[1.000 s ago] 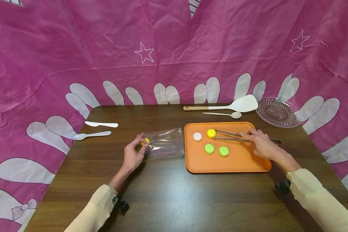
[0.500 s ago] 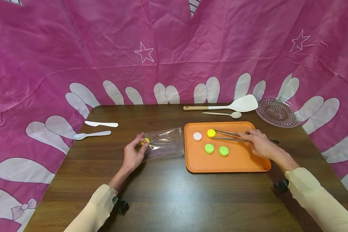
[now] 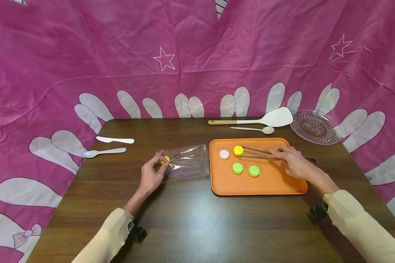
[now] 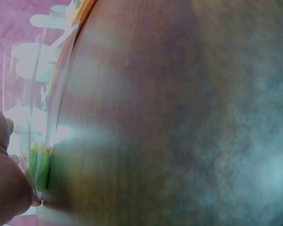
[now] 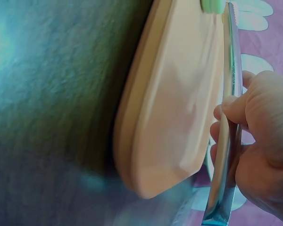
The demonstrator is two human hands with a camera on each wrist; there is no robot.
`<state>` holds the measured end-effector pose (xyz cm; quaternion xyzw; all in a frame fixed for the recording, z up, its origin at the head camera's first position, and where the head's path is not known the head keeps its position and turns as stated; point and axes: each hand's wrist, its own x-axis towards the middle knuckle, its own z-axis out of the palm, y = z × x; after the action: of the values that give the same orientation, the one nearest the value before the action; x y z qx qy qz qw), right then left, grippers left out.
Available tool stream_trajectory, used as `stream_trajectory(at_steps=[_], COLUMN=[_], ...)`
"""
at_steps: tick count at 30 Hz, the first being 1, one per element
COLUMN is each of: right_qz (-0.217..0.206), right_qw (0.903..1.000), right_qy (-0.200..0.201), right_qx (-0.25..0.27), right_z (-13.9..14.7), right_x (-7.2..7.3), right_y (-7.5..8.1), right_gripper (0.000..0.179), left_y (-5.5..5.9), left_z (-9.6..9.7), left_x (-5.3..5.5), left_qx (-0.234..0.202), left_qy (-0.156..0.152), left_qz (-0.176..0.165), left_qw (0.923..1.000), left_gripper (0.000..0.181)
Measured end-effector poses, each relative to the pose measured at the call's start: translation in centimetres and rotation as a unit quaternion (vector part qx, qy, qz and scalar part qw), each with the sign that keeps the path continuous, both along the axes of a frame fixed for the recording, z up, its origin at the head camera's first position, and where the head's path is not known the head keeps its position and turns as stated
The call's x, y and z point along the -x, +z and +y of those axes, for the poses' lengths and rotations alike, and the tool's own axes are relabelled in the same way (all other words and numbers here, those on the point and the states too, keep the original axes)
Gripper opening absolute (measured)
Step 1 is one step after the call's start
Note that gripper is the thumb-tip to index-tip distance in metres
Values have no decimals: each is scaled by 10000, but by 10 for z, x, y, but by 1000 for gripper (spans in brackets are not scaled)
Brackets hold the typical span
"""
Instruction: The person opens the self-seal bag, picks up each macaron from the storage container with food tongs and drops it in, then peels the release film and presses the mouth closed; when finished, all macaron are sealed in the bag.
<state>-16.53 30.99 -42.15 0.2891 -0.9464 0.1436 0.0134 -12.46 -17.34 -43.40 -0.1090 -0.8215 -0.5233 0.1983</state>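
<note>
My left hand pinches the closed end of a clear plastic bag lying left of the tray. Inside the bag, by my fingers, are a yellow macaron and a green macaron. My right hand grips metal tongs over the orange tray. The tong tips stand on either side of a yellow macaron, right at its edge. Near it on the tray sit a pale pink macaron and two green ones, one left and one right.
Behind the tray lie a white spatula with a wooden handle and a small pale spoon. A clear patterned plate sits at the back right. A white knife and white spoon lie at the left.
My right hand and the tongs have shifted slightly left. The yellow macaron at their tips has slid a little left too. My left hand stays on the bag.
</note>
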Motion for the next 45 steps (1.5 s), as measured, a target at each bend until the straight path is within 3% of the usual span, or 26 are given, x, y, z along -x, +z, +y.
stream_trajectory(at_steps=[6,8,13,15,22,24,29,32,41,45], right_qz=[156,196,490,582,379,307,79,40,119,174], right_qw=[9994,9991,9959,9944,9951,9953,9948,9941,9916,9901], right_qy=[250,330,671,799,878,899,1005,1075,1284,1379], right_qx=[161,196,343,373,256,203,173,106,-70,-178], right_z=[-11,-17,-35,-42,-71,-80,-103,-116,-150,-163], right_x=[-2,-3,0,1,5,6,9,10,13,15], right_y=[8,10,12,14,17,18,17,17,13,12], right_gripper=[62,62,64,64,64,65,66,64,60,64], left_y=[-2,-7,-33,-36,-5,-9,-33,-38,-40,-31], left_z=[0,-1,-11,-12,0,-1,-9,-12,-13,-8], left_x=[1,3,16,18,3,5,17,20,20,15], left_qx=[-88,-91,-132,-162,-81,-70,-108,-116,-99,-86], left_qy=[12,25,33,41,35,44,64,44,62,59], left_qz=[-45,-49,-122,-134,-51,-19,-2,-62,-47,87], left_qw=[10000,9999,9998,9998,9999,10000,9999,9999,9999,9999], left_gripper=[9,10,13,14,10,10,12,14,13,11])
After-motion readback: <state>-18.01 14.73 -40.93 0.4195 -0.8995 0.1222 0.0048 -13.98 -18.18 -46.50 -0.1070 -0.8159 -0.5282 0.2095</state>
